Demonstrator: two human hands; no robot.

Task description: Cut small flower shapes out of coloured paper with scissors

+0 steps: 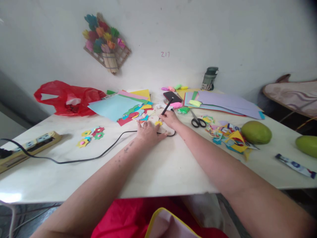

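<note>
My right hand (170, 119) is closed around a slim black pencil (167, 106), whose lower end points at a small yellow paper piece (158, 123) on the table. Beside that piece my left hand (148, 133) lies on the tabletop with its fingers apart, thumb stretched to the right. Just beyond the hands are colourful paper cut-offs (135, 115) and a pale blue sheet (109, 107). Several paper flowers (91, 136) in yellow, red, green and blue lie to the left. Black-handled scissors (198, 121) rest right of my right hand.
A black cable (99, 156) runs from the power strip (29, 150) toward my hands. Further back are a red plastic bag (71, 99), a phone (172, 97), a bottle (209, 79) and purple paper (223, 102). Paper scraps (229, 137), a green fruit (256, 132) and a tube (296, 166) lie right.
</note>
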